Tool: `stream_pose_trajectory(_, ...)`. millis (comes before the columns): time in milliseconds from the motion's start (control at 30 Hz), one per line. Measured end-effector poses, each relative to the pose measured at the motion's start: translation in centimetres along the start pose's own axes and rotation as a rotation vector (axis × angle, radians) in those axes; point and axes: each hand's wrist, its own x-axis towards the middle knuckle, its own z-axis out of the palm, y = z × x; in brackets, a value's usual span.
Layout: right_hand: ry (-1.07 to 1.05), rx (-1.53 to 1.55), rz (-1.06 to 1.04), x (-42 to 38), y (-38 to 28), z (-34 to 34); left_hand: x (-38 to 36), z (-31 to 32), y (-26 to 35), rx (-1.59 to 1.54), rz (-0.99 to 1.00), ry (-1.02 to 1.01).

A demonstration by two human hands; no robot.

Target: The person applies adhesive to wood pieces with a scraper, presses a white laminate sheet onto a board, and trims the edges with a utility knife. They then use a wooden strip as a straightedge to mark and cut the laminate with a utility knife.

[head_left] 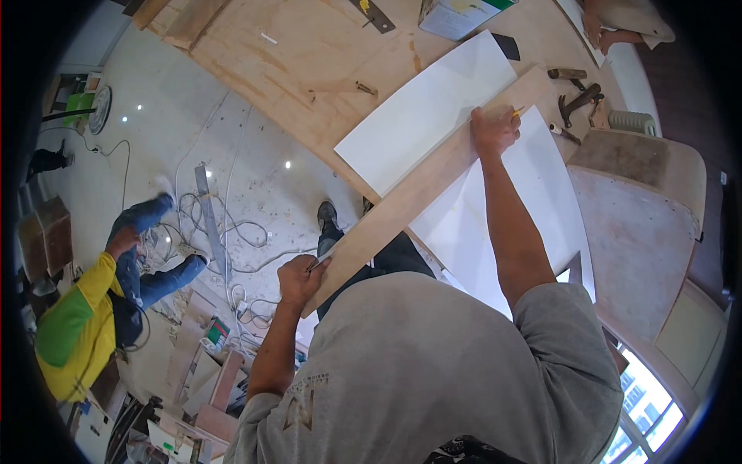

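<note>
A long, narrow wooden board (402,197) lies diagonally across the workbench and reaches past its edge toward my body. Closed at the board's near end, my left hand (300,280) also has a thin grey tool (321,261) sticking out of its fist. My right hand (496,133) presses on the far part of the board, thumb along its edge, fingers curled around a yellow pencil (517,113). One white panel (425,112) lies on the far side of the board, and a white sheet (514,201) spreads out on the other side, partly under my right forearm.
Hammers (580,102) lie at the bench's right, near a curved wooden piece (641,166). A box (460,15) stands at the back. Another person's hands (607,35) show top right. A person in a yellow top (77,325) is at left, with cables (232,224) on the floor.
</note>
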Motion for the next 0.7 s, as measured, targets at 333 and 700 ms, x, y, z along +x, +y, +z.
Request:
stream_pose_trajectory(333,-0.012,-0.078,0.033,-0.5,-0.7,0.2,0.0,0.1,-0.6,0.027,-0.017,-0.01)
stream_pose_trajectory(700,-0.046,-0.092,0.004,-0.3,-0.2,-0.4,-1.7,0.1,0.5,-0.06,-0.127,-0.084)
